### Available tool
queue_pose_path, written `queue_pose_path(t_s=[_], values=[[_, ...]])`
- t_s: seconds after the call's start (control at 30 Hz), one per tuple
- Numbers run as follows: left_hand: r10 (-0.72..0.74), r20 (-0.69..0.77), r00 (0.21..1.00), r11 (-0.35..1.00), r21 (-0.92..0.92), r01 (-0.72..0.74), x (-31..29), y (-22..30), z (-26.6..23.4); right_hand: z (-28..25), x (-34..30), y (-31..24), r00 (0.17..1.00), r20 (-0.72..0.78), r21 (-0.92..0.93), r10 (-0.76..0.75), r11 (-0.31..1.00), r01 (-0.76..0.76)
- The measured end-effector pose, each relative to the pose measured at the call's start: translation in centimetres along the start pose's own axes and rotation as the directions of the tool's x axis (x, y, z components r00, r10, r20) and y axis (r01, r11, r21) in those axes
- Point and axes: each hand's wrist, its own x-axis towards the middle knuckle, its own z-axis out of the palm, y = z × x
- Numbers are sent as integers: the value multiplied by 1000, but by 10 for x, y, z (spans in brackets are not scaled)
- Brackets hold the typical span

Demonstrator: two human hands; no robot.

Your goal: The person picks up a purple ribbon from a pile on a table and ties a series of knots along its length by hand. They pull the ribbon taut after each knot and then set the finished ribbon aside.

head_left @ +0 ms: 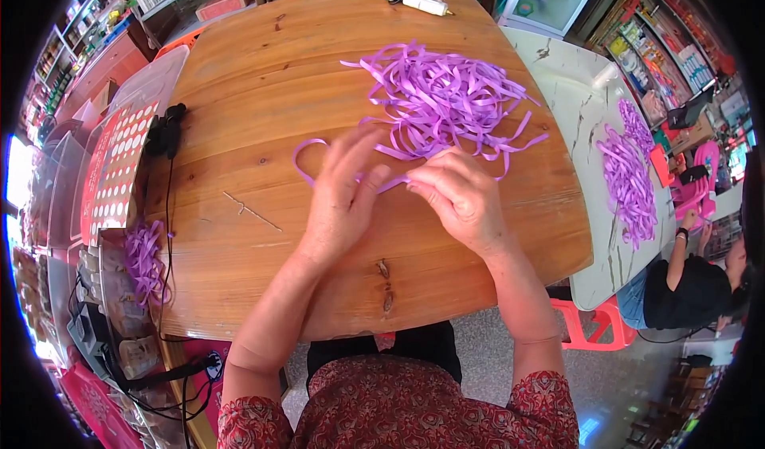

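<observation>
My right hand (462, 198) pinches a purple ribbon (394, 184) between thumb and fingertips, just above the wooden table (231, 274). Beside it on the left, my left hand (344, 190) has its fingers stretched out and the thumb apart. The ribbon runs toward that hand and passes behind it, and a loop of it shows past the left side of the fingers. Whether the left palm touches the ribbon is hidden. Beyond both hands lies a large tangled heap of purple ribbons (446, 90).
A thin twisted string (253, 211) lies left of my hands. A dotted box (119, 166) and black cable (169, 202) line the left edge. More ribbons (629, 178) rest on a marble-patterned table (586, 266) at right, near a seated person (689, 290). A white power strip (426, 3) sits at the far edge.
</observation>
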Motion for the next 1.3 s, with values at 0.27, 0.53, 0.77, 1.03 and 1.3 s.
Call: queue_pose_path(t_s=[0.27, 0.53, 0.77, 1.03, 1.3], values=[[-630, 267, 729, 610, -412, 677, -8, -4, -20, -15, 16, 41, 965, -93, -49, 244, 967, -249], [-535, -317, 783, 781, -540, 314, 19, -7, -46, 1, 33, 199, 771, -168, -399, 614, 673, -623], [-349, -294, 890, 882, -423, 206, 9, -5, -42, 143, 99, 150, 962, -99, -287, 254, 919, -272], [-369, -254, 894, 899, -340, 275, 12, -3, -44, 65, 122, 49, 992, -43, 374, 120, 923, -95], [-100, -114, 988, 993, -69, 93, 0, 6, -22, -9, 55, -32, 941, 329, 132, 75, 983, -124]])
